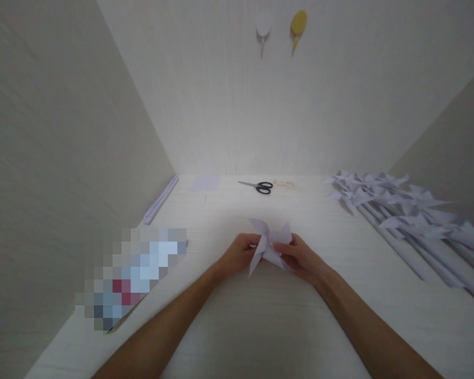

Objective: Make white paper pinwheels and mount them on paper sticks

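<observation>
A pale lilac paper pinwheel with folded, pointed blades is held between my two hands above the white table. My left hand grips it from the left, its fingertips partly hidden behind a blade. On the other side my right hand is closed on it, with the thumb pressed near the centre. Whether a pin or stick is at the centre cannot be made out. Beyond the hands lies a pair of black-handled scissors, blades pointing left.
Several finished-looking pinwheels on paper sticks lie piled at the right. Rolled paper sticks and a square paper sheet lie at the back left. Small tan bits are beside the scissors. A blurred-out item rests at left. Walls enclose the table.
</observation>
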{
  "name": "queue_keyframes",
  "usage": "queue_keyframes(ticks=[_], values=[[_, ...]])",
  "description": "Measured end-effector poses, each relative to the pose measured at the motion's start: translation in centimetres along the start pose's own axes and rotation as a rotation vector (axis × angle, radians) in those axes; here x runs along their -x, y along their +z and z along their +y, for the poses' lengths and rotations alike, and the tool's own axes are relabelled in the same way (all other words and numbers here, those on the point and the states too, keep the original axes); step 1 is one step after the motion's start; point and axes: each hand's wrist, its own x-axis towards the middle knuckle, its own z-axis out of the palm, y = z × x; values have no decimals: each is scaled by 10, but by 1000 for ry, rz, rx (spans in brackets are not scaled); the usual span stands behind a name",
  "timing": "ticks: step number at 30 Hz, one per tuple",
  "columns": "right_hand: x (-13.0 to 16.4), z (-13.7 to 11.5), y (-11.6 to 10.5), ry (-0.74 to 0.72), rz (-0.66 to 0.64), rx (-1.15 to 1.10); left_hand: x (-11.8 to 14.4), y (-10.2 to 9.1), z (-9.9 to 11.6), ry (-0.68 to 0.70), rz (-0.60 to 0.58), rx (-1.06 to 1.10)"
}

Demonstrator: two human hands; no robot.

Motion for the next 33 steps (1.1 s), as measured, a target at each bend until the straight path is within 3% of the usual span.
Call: queue_keyframes(ticks=[11, 18, 21, 24, 29, 33], values=[[-2, 2, -3, -86, -33, -143, -5, -5, 1, -31, 215, -174], [-1, 0, -1, -121, 26, -270, -5, 2, -3, -62, 270, -94], [0, -3, 0, -107, 58, -360, -15, -7, 1, -132, 268, -171], [1, -6, 2, -98, 116, -417, -30, -41, 19, -215, 233, -716], [-1, -6, 4, -83, 179, -459, -45, -135, 54, -345, 417, -1109], [-4, -3, 4, -86, 173, -461, -42, -195, 52, -563, 560, -1354]])
